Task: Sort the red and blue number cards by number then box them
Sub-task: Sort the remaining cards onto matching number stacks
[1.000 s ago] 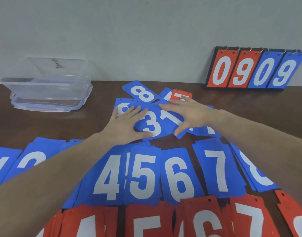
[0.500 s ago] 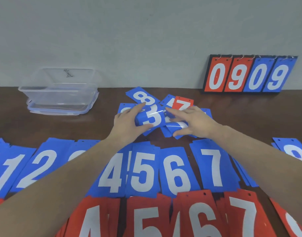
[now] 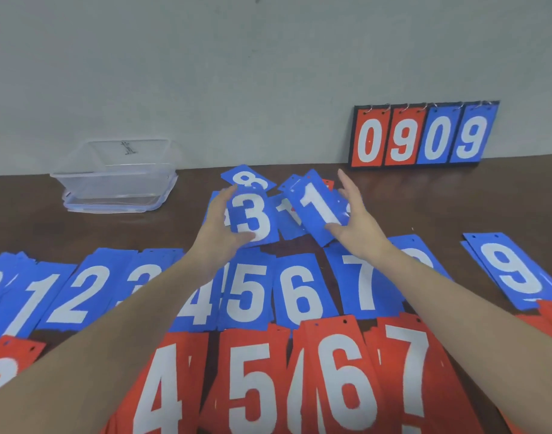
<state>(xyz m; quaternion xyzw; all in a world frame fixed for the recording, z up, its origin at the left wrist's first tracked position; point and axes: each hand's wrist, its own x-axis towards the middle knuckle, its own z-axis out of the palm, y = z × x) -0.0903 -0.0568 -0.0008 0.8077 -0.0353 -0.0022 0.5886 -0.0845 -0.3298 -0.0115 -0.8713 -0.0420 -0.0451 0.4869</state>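
The sorting looks well along but unfinished. Nearer the person than the unsorted pile (image 3: 287, 198), a row of blue piles (image 3: 246, 292) runs across the desk (image 3: 33, 220) in number order up to a blue 9 (image 3: 515, 270), with a row of red piles (image 3: 340, 380) nearer still showing 4 to 7. The left hand (image 3: 218, 227) grips a blue 3 card (image 3: 252, 217) lifted just above the pile, thumb across its lower edge. The right hand (image 3: 352, 220) holds a blue 1 card (image 3: 318, 208) tilted beside it. A few cards, among them a blue 8 (image 3: 246, 178), remain in the pile. Left of the pile, the clear box (image 3: 118, 173) holds no cards, so boxing has not begun.
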